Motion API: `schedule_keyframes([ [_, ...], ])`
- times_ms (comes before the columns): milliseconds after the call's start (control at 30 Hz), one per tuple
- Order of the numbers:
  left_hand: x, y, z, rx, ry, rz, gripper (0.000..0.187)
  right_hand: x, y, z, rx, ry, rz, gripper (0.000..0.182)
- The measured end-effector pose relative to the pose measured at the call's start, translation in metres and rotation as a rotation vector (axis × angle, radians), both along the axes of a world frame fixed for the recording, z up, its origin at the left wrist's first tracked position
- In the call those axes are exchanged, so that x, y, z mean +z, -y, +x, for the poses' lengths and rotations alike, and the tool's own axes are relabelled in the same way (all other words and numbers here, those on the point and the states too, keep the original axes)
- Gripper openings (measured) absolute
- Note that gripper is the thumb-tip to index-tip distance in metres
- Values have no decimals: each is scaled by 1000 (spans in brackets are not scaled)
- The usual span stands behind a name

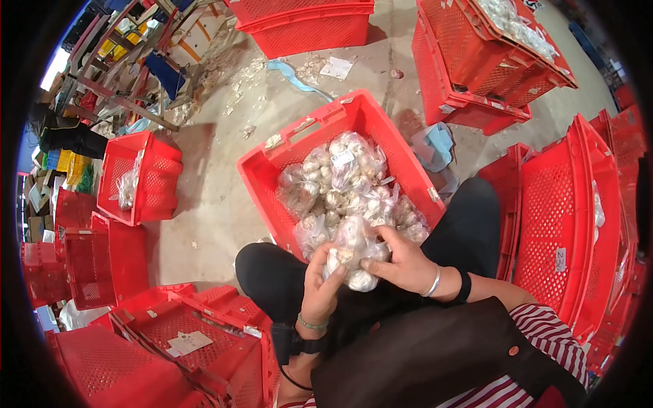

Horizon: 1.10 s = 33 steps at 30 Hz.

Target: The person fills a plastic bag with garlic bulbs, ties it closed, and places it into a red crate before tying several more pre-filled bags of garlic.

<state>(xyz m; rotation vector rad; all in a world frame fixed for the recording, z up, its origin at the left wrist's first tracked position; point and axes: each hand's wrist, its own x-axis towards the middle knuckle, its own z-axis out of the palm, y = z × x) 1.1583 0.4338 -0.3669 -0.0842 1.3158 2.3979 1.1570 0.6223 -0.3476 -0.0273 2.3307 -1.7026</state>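
Bag: a clear bag [355,246] of pale bulbs, held up at the near edge of the crate [396,148], between the hands and in front of the pile [371,171].
Left hand: the left hand [318,284] grasps the bag's left side, thumb on the near face; the bag lies to its right and slightly beyond it.
Right hand: the right hand [405,264] grasps the opposite side, thumb pressed over the near face; the bag lies to its left.
Nearer hand: neither; both touch the bag.
Bag axis: slightly longer from the crate side to the lap side than across, leaning a little rightwards at the lap end.
Bag direction: one end towards the crate, the rounded, bulb-filled end towards the lap. Which end is tied, I cannot tell.
Crate axis: slanted, from far left to near right.
Pile: similar clear bags inside the crate, heaped towards its near side; one on top bears a white label [342,158].
Knees: left knee [257,266] by the crate's near left corner, right knee [477,204] beside its right end.
Floor: beyond the crate, a blue strip [294,76] lies on the floor [211,153].
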Motion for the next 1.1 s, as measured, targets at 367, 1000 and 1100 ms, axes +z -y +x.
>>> schedule_keyframes([
  [367, -8, 17, -20, 124, 75, -191, 33, -41, -10, -38, 235, 405, -327, 44],
  [1000, -57, 39, -56, 435, 226, -19, 39, -255, -55, -237, -71, 0, 489, 60],
  [1100, -68, 45, -54, 456, 219, -8, 41, -247, -53, -232, -120, -148, 519, 60],
])
